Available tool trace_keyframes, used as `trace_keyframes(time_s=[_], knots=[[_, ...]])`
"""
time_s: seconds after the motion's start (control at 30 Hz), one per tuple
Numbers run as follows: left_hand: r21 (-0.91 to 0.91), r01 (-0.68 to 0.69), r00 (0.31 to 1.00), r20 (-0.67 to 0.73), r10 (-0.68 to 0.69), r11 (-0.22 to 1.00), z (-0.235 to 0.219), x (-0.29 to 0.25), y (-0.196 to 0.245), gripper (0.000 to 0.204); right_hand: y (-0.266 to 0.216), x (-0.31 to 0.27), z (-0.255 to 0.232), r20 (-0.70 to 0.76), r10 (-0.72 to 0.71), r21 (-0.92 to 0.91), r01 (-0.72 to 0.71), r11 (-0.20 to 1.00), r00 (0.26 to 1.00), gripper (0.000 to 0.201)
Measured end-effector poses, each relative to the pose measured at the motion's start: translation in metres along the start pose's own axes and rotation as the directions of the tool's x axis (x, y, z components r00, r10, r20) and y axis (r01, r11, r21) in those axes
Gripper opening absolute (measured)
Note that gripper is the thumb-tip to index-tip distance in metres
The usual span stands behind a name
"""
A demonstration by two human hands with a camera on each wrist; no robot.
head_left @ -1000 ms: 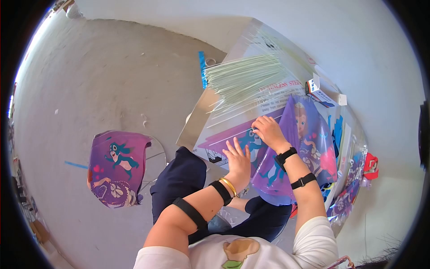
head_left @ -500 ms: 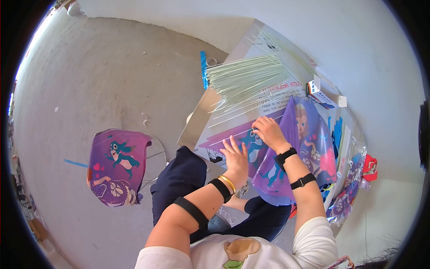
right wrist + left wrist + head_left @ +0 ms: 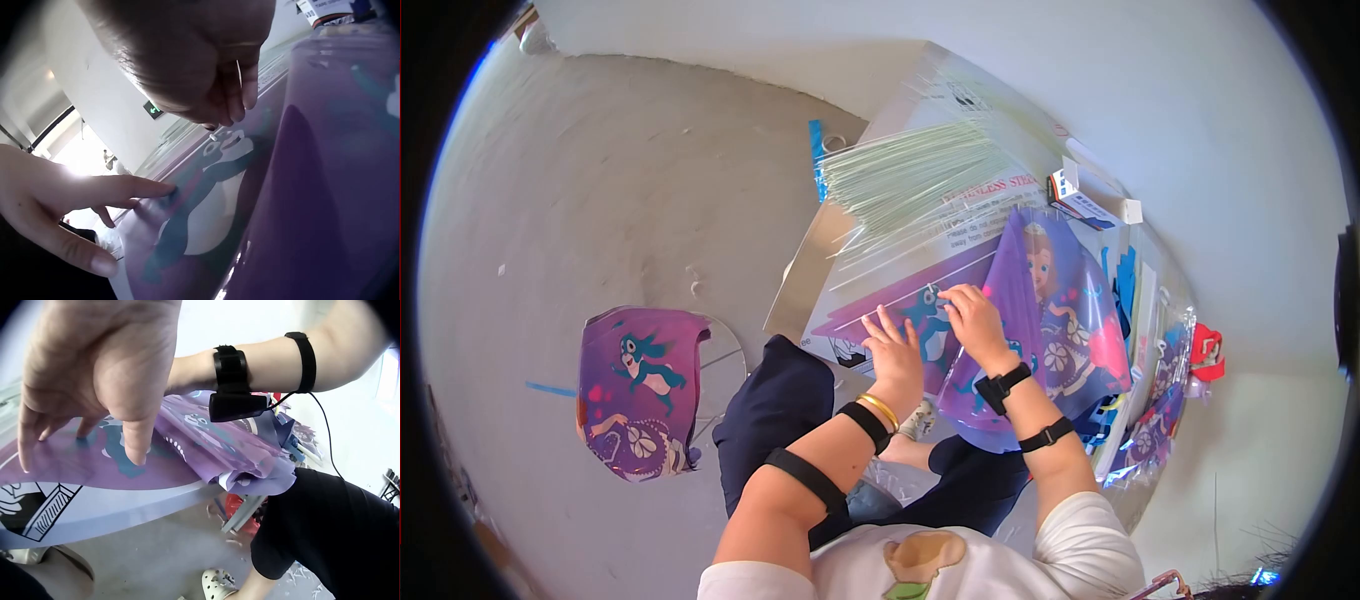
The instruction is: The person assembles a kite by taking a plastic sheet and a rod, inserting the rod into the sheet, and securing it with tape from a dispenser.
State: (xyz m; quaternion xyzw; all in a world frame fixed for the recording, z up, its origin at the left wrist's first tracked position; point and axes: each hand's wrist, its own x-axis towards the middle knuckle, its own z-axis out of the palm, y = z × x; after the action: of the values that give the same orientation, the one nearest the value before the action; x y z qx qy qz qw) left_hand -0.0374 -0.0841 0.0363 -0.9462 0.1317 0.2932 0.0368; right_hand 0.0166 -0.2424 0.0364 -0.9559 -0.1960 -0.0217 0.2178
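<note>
A thin purple plastic sheet (image 3: 862, 308) printed with a teal cartoon animal lies over the board on the person's lap side. The left hand (image 3: 897, 355) rests its spread, straight fingertips on that sheet, close to a thin white rod (image 3: 975, 267) running along it. Just to the right, the right hand (image 3: 977, 322) bends its fingers down to the sheet, pinching a small white piece (image 3: 214, 137) whose tip shows below the fingertips. The rest of that piece is hidden. Beside the right hand, more of the purple sheeting is folded up, with a princess figure (image 3: 1041, 262) on it.
A bundle of thin pale rods (image 3: 910, 175) lies across the far part of the printed board (image 3: 960, 215). A small white box (image 3: 1090, 205) stands at the right. Another purple printed sheet (image 3: 640, 390) lies on the floor at left; blue tape (image 3: 817, 160) sits by the board.
The head view has turned slightly, so everything appears shifted left. The left hand's fingertips have slid a little along the sheet; the right hand keeps its pinch in nearly the same place.
</note>
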Motion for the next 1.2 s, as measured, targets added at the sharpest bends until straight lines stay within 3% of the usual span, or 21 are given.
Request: trace_keyframes(time_s=[0.23,0.47,0.53,0.73,1.2], knots=[[0.023,0.004,1.0,-0.03,-0.004,1.0,0.004,0.0,0.002,0.062,-0.006,0.004,0.015,-0.056,0.158,0.147,-0.148,0.978,0.986,0.021],[0.038,-0.003,1.0,-0.028,0.004,0.999,0.006,0.002,0.0,0.063,0.009,0.021,0.019,-0.007,0.109,0.166,-0.106,0.98,0.994,0.017],[0.042,-0.007,1.0,-0.015,0.008,0.999,0.002,0.0,-0.001,0.063,0.013,0.025,0.018,0.002,0.028,0.135,-0.028,0.99,1.0,0.014],[0.022,-0.012,1.0,0.009,0.012,1.0,0.0,0.002,-0.001,0.064,0.022,0.033,0.008,0.006,-0.041,0.051,0.04,0.998,0.999,0.01],[-0.007,0.005,0.999,-0.047,-0.005,1.0,0.002,0.001,-0.001,0.06,0.017,0.017,0.011,-0.065,0.039,0.075,-0.035,0.997,0.997,0.018]])
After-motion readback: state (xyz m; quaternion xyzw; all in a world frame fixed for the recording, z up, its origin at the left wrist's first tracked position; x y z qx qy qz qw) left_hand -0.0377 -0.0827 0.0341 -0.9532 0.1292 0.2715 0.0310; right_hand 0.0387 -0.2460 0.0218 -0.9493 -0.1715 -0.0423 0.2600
